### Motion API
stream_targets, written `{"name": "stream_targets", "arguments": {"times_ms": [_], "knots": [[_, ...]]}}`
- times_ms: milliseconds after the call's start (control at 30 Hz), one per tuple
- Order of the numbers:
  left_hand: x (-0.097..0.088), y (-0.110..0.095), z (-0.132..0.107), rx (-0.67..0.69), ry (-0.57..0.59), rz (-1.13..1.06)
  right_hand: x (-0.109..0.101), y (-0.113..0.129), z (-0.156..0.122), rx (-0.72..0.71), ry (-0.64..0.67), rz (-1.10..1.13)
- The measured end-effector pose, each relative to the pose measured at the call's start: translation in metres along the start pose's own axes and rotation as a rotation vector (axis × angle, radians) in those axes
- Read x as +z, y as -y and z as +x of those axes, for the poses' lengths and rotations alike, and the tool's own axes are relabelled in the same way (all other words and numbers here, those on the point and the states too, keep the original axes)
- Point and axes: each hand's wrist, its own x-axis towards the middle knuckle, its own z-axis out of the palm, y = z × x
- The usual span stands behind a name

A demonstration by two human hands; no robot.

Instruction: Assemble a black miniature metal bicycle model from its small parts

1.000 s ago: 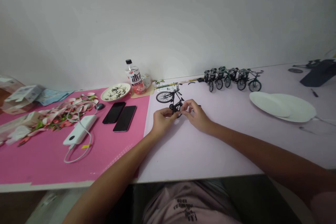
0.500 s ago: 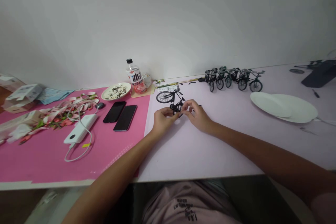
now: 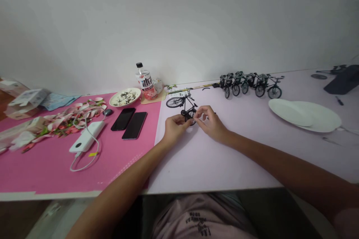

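A small black model bicycle (image 3: 185,104) lies tilted over the pale tabletop, its front wheel pointing left and away from me. My left hand (image 3: 175,129) grips it near the rear wheel, thumb and fingers closed on its edge. At the right side of that same wheel, my right hand (image 3: 211,123) is pinched, thumb against fingertips. Whatever tiny part sits in this pinch is too small to make out. The fingers hide some of the rear wheel.
Several finished-looking model bicycles (image 3: 249,84) stand by the wall. White plates (image 3: 322,117) lie at right, near a black box (image 3: 340,80). On the pink sheet are two phones (image 3: 134,125), a power bank (image 3: 86,137), a bowl of small parts (image 3: 125,98) and a bottle (image 3: 146,86).
Both hands stay at the bicycle with almost the same grip. The bicycle's front wheel looks slightly more tilted; the camera view has shifted a little.
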Motion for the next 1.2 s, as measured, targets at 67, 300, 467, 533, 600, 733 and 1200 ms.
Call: {"name": "stream_targets", "arguments": {"times_ms": [67,300,467,533,600,733,1200], "knots": [[-0.0001,-0.0005,0.0002,-0.006,-0.014,-0.005,-0.0004,0.0016,0.0003,-0.01,-0.004,-0.006],[0.0002,0.0006,0.0015,0.002,-0.066,0.02,-0.0019,0.0034,0.0001,-0.014,-0.01,-0.027],[-0.0003,-0.0002,0.0004,0.017,-0.042,0.035,-0.0019,0.0017,-0.0001,-0.04,-0.021,-0.028],[-0.0007,-0.0013,-0.0003,0.026,-0.024,0.045,-0.0019,0.0014,-0.0002,-0.054,-0.028,-0.034],[-0.0009,-0.0021,-0.0006,0.029,-0.021,0.057,-0.002,0.0016,-0.0002,-0.065,-0.033,-0.05],[-0.0011,-0.0019,-0.0004,0.033,-0.032,0.073,-0.0024,0.002,-0.0003,-0.098,-0.043,-0.088],[-0.0011,-0.0043,0.0,0.009,-0.025,0.043,-0.0033,0.0017,0.0001,-0.121,-0.046,-0.119]]}}
